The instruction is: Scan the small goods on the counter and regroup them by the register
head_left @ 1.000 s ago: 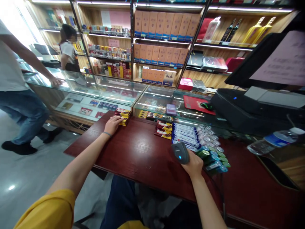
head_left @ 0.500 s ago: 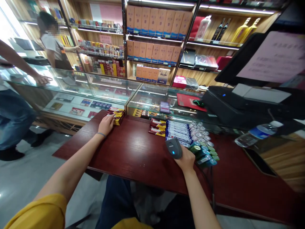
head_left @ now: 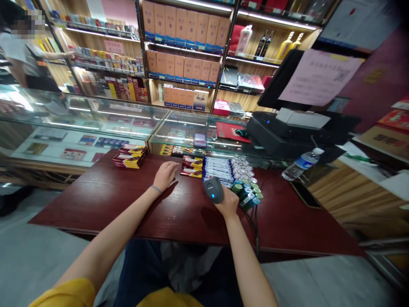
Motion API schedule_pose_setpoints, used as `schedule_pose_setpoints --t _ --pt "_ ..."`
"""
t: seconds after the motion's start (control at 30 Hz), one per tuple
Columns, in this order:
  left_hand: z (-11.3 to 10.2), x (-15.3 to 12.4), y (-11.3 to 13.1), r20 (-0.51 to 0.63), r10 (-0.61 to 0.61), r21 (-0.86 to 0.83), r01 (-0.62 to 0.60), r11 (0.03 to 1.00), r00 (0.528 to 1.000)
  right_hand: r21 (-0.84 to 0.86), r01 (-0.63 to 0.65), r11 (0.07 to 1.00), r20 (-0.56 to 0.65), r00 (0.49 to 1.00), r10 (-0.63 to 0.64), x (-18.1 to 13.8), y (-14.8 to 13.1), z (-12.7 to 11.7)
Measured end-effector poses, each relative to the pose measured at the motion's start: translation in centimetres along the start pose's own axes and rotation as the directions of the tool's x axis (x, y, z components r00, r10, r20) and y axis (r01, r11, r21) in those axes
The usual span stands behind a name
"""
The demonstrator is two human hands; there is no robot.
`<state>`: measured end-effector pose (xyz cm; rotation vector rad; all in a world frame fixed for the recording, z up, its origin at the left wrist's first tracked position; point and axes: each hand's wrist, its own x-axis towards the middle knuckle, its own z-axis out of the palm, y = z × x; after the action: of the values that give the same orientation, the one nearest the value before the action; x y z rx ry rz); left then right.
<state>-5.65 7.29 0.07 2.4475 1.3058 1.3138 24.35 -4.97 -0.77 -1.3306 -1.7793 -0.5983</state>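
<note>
My right hand is wrapped round the handle of a dark barcode scanner with a blue light on its head. My left hand hovers low over the table, fingers stretched out and nothing in them. Just right of its fingertips lie red and yellow chocolate packs. A taller stack of similar packs stands farther left, apart from the hand. Beside the near packs come a row of blue and white wrapped sticks, clear-topped small packs and green and blue tubes, partly behind my right hand.
The dark red table meets a glass display counter. To the right are a black monitor, a water bottle and a phone. The scanner's cable hangs over the front edge. A person stands at the shelves.
My left hand has left the left-hand chocolate stack and moved right, close to the other chocolate packs. My right hand still holds the scanner. The view has turned right.
</note>
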Motion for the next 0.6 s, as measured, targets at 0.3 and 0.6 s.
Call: schedule_pose_setpoints --t 0.3,0.6 --pt "6.1 0.7 4.6 0.128 0.077 -0.093 -0.065 0.994 0.989 0.016 -0.021 1.0 -0.067 0.998 0.022 0.5 -0.2 -0.5" --pt "7.5 1.9 2.9 0.26 0.126 -0.025 -0.124 0.992 0.957 0.033 -0.069 0.997 -0.042 0.997 0.071 0.0 0.2 0.0"
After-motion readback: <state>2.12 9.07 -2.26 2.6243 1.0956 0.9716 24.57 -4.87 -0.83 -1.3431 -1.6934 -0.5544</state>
